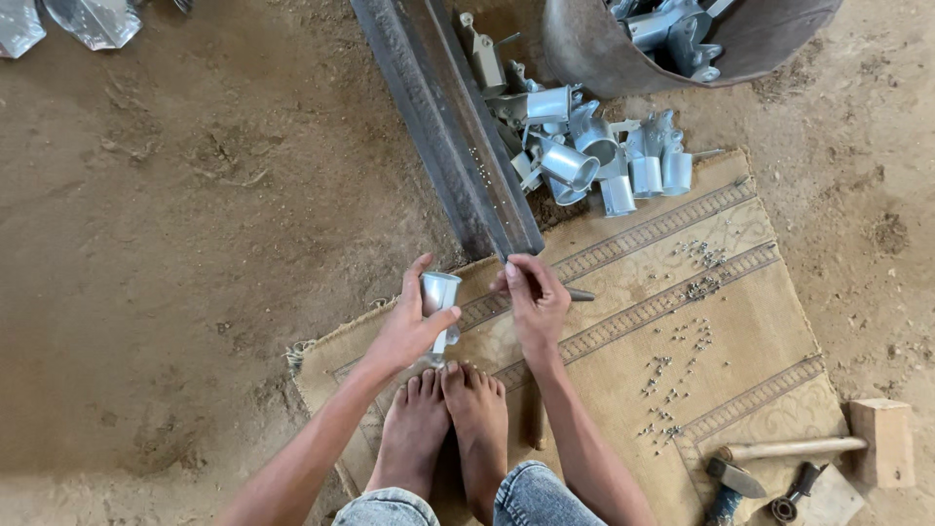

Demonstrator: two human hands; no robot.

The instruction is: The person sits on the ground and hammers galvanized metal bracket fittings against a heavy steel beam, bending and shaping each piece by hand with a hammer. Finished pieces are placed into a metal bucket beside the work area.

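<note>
Head view, looking down. Left hand wrapped around a shiny silver sheet-metal cup fitting, fingers pinching its rim, above bare feet on a tan woven mat. Right hand closed on a thin dark metal rod just beside a long dark steel rail. More silver fittings heaped beyond; wooden mallet lower right.

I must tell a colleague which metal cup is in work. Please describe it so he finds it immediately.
Start at the tan mat on the dirt floor, then look just above the bare feet. The left hand holds one shiny metal cup there. All similar cups lie in a pile beside the dark steel beam.
</note>
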